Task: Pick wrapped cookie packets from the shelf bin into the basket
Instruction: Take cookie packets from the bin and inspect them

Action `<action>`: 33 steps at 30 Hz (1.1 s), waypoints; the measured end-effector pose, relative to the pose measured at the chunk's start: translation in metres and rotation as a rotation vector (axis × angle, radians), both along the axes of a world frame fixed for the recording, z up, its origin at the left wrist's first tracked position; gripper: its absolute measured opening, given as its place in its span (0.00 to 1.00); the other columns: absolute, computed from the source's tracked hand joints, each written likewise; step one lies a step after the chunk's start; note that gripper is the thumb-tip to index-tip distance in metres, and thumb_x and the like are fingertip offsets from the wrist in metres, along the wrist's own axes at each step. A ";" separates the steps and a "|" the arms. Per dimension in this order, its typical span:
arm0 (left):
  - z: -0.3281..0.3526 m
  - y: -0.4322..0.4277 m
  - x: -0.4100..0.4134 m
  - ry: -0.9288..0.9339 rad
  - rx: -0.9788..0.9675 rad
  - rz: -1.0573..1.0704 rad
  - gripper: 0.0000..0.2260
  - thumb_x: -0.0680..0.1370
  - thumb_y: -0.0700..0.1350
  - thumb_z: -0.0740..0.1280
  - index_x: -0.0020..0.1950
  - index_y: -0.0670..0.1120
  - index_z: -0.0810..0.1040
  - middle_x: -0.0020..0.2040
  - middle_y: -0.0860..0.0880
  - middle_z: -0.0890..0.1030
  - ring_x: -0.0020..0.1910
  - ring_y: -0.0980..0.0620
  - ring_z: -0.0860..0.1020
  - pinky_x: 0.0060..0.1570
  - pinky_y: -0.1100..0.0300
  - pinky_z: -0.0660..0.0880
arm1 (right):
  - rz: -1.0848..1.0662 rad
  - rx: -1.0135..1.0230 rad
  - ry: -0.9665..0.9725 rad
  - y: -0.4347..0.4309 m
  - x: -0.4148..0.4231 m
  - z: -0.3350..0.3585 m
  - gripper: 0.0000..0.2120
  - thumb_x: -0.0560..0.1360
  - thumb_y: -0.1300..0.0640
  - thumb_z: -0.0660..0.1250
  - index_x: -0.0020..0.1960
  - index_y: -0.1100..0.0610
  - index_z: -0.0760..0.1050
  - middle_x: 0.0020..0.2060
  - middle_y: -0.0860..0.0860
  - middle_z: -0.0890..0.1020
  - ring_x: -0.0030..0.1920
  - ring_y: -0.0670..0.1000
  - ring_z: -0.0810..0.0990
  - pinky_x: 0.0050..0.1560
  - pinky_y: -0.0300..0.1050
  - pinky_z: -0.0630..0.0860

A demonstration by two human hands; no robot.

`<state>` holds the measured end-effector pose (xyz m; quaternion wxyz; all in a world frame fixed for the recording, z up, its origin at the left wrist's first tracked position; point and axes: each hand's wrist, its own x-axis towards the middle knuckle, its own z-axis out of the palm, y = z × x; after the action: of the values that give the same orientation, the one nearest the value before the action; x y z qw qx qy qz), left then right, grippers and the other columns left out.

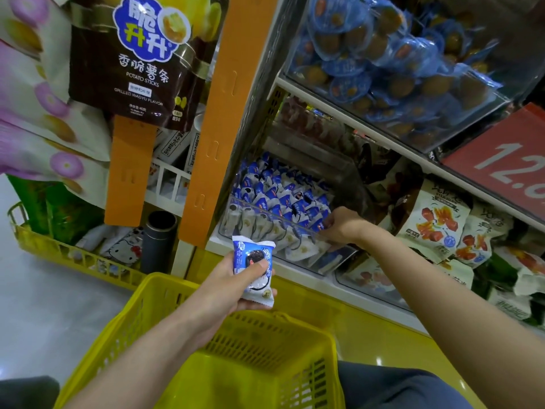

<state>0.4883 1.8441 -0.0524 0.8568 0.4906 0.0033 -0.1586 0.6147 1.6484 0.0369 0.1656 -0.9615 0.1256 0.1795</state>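
A shop aisle: tiered shelves packed with snack packets fill the upper and right parts of the head view, with pale floor at the left. From the head camera, an orange upright (218, 113) runs from 12 o'clock down toward the centre. A dark potato sticks bag (138, 63) hangs at 11 o'clock, and a bin of blue-wrapped snacks (383, 54) sits at 1 o'clock. A red price sign (501, 160) is at 3 o'clock, above cream packets with orange pictures (436, 219).

Just right of centre is the clear shelf bin (265, 209), heaped with blue-and-white cookie packets (283, 196). The right hand (343, 228) reaches into the bin at its 4 o'clock corner. Its fingers are bent down among the packets, and whether they pinch one cannot be told.

The left hand (236, 278) is below the bin, at its 6 o'clock. It grips one cookie packet (253, 261), thumb across the front and fingers curled behind. The packet stands roughly upright, clear of the shelf. It is over the far rim of the yellow basket (141, 320), which takes up the 6 o'clock part of the view with both forearms stretching across it.

A second yellow basket (59, 249) holding goods stands on the floor at 9 o'clock.
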 end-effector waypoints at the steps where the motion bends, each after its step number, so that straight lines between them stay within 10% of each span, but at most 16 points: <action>1: 0.000 0.001 0.000 0.002 -0.003 0.002 0.10 0.75 0.46 0.66 0.55 0.48 0.74 0.45 0.47 0.84 0.42 0.47 0.84 0.34 0.59 0.79 | 0.000 0.062 0.012 -0.002 0.001 0.000 0.05 0.74 0.60 0.68 0.44 0.61 0.74 0.38 0.55 0.79 0.37 0.50 0.82 0.37 0.39 0.81; 15: -0.001 -0.004 -0.003 0.013 0.075 -0.014 0.09 0.76 0.45 0.66 0.55 0.47 0.74 0.48 0.44 0.83 0.42 0.48 0.84 0.36 0.58 0.80 | 0.096 0.045 0.018 -0.011 0.012 -0.011 0.20 0.73 0.49 0.69 0.54 0.65 0.77 0.46 0.58 0.81 0.46 0.55 0.81 0.57 0.53 0.77; 24: -0.006 -0.008 -0.002 0.038 0.095 0.012 0.08 0.77 0.46 0.64 0.55 0.46 0.76 0.40 0.48 0.84 0.38 0.51 0.82 0.38 0.57 0.79 | 0.341 0.323 -0.780 0.027 -0.072 -0.023 0.06 0.77 0.55 0.63 0.52 0.50 0.76 0.44 0.41 0.78 0.42 0.36 0.75 0.42 0.23 0.69; 33: -0.017 -0.015 -0.007 -0.097 0.251 0.069 0.13 0.76 0.35 0.65 0.58 0.47 0.73 0.52 0.48 0.81 0.46 0.58 0.80 0.42 0.69 0.77 | 0.211 0.795 -0.333 0.045 -0.105 -0.067 0.05 0.72 0.64 0.69 0.44 0.55 0.76 0.36 0.48 0.80 0.35 0.42 0.77 0.40 0.35 0.74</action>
<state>0.4810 1.8292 -0.0690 0.7929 0.6004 -0.0014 -0.1035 0.5095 1.6937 -0.0305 0.5212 -0.8465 -0.0802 0.0725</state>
